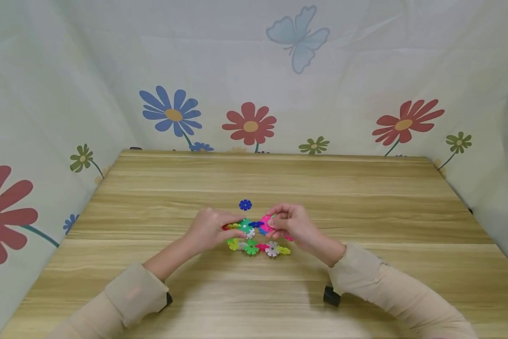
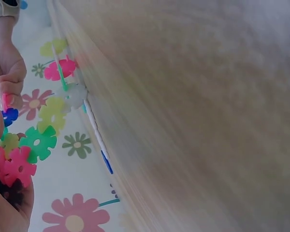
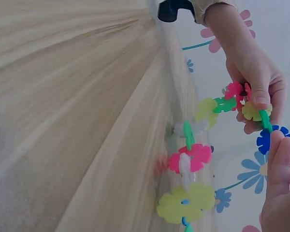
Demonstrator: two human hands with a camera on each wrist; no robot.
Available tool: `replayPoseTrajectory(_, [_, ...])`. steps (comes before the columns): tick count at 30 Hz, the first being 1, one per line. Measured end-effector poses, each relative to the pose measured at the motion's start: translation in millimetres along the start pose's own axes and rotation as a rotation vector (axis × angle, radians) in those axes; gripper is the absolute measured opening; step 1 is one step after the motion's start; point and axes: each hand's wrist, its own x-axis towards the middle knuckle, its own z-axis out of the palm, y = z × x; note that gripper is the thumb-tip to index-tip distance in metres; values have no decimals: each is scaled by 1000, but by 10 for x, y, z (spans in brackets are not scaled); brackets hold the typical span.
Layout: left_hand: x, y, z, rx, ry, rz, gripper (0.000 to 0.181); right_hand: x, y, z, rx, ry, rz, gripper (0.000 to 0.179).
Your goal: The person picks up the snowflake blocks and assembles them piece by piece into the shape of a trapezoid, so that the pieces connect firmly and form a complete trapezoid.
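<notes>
My left hand [image 1: 213, 228] grips a linked chain of notched plastic snowflake discs, with thumb and fingers on either side of a green disc [image 1: 245, 225]. Opposite it, my right hand [image 1: 295, 223] pinches a pink disc [image 1: 265, 222] at the chain's other end. A dark blue disc [image 3: 263, 142] links in between the two hands. In the left wrist view, pink [image 2: 20, 168] and green [image 2: 38, 144] discs stick out past the left fingers. Part of the chain is hidden inside both hands.
Just in front of the hands, a row of joined discs [image 1: 251, 247] in yellow, white, green and pink lies on the wooden table [image 1: 254, 301]. A single blue disc [image 1: 245, 205] lies behind the hands. A flower-printed curtain [image 1: 347, 94] surrounds the table's far edges.
</notes>
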Motion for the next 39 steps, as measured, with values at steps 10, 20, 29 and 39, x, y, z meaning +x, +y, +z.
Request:
replayPoseTrajectory(10, [62,47,-45,39,-103,-72,39,-15,-13,-15,-5,-18,-9,21])
replayPoseTrajectory(20, [91,101,-75,298,-179,-38,46,-12,-33,26,29,-23,16,22])
replayPoseTrajectory(29, [66,64,-62,219,-196,18,44,4,-26,67,12,-76,32,25])
replayPoseTrajectory(39, [33,-41,-270,99,-324,-56,43,76,-35,20,-81,-97,52,34])
